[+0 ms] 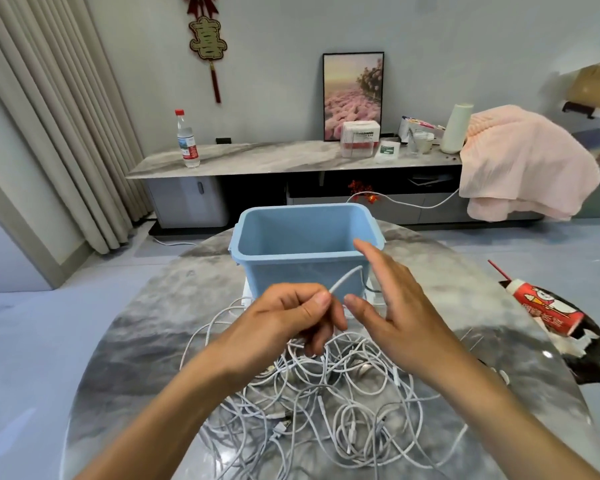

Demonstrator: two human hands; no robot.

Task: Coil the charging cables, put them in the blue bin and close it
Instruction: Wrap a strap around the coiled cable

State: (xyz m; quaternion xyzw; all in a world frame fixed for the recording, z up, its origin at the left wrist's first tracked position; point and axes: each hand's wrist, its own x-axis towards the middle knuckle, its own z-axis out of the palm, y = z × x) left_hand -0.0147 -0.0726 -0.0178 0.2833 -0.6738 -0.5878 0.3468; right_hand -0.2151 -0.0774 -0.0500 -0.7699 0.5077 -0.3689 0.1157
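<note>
Two hands are up over the round marble table (146, 327) in my head view. On the left, my left hand (284, 317) has its fingers curled, thumb and forefinger pinching one white cable (343, 280) near its end; the free end sticks up and to the right in front of the bin wall. Centre, the blue bin (305, 244) stands open on the table's far side, with nothing visible inside it; something white lies under its base, and I cannot tell what it is. Below the hands, the remaining charging cables (326, 410) lie in a loose uncoiled tangle on the tabletop. To the right, my right hand (392, 306) holds nothing, fingers straight and spread, just beside the pinched cable. Far right, a red carton (548, 310) with a straw lies on dark wrapping.
</note>
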